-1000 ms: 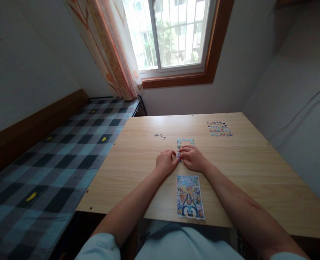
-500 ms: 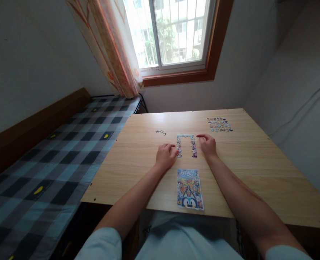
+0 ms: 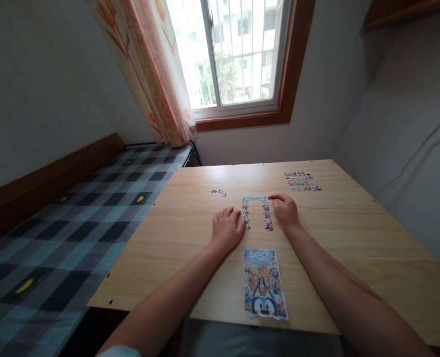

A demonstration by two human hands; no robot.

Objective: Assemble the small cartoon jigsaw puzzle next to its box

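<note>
An arch-shaped stretch of joined jigsaw border [image 3: 257, 200] lies on the wooden table [image 3: 339, 248], open toward me. My left hand [image 3: 227, 229] rests flat on the table against the border's left strip, fingers stretched out. My right hand [image 3: 285, 210] rests beside the right strip, fingers loosely curved, holding nothing I can see. A colourful reference picture [image 3: 264, 282] lies near the table's front edge, between my forearms.
A patch of sorted loose pieces [image 3: 301, 181] lies at the far right of the table, and a few pieces [image 3: 219, 193] at the far left. A bed with a checked cover [image 3: 67, 218] adjoins the table's left side. Window and curtain stand behind.
My right hand has moved off the border's left strip to its right side. My left hand has flattened out. The view has tilted slightly.
</note>
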